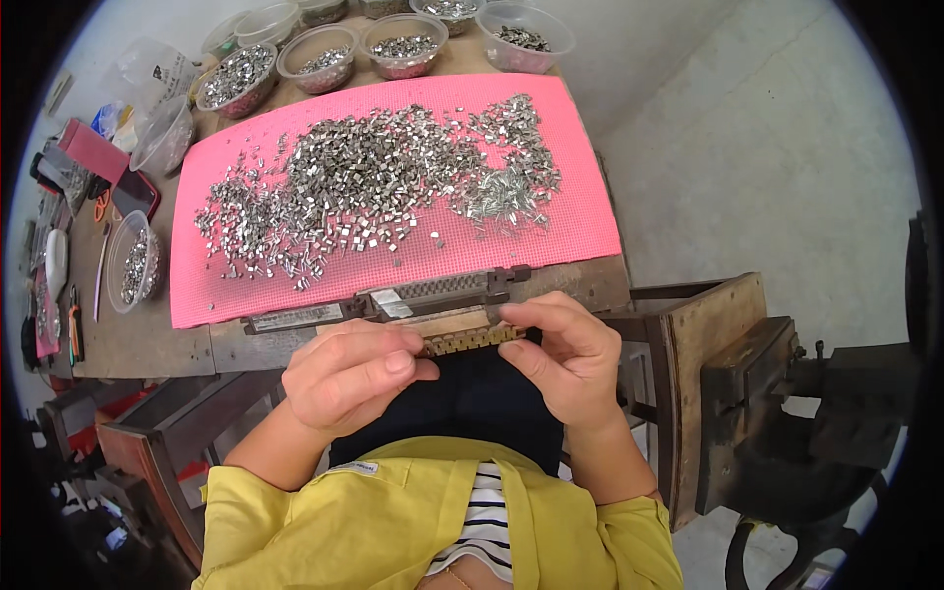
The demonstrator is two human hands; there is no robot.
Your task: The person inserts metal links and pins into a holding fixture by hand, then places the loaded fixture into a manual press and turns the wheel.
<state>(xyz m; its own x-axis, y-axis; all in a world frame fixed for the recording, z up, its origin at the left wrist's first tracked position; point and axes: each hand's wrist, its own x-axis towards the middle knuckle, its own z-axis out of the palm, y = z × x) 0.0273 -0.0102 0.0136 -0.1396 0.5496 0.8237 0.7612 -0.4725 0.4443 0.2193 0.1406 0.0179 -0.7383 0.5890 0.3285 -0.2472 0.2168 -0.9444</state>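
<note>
A narrow brass-coloured strip (470, 340) with a row of notches or links stretches level between my two hands, just off the table's front edge. My left hand (344, 379) pinches its left end, thumb and fingers closed. At its right end, my right hand (570, 359) grips it between thumb and forefinger. Directly beyond the strip lies a dark metal bar-like fixture (442, 288) with a ridged top, along the edge of a pink textured mat (585, 221). Heaps of small silvery metal pieces (364, 162) cover much of that mat.
Clear plastic bowls (403, 64) of metal pieces line the back of the wooden table (147, 339). Another bowl (135, 261), pliers (75, 324) and a phone (136, 194) are at the left. A wooden drawer (713, 324) stands open at right, near a dark metal machine (787, 423).
</note>
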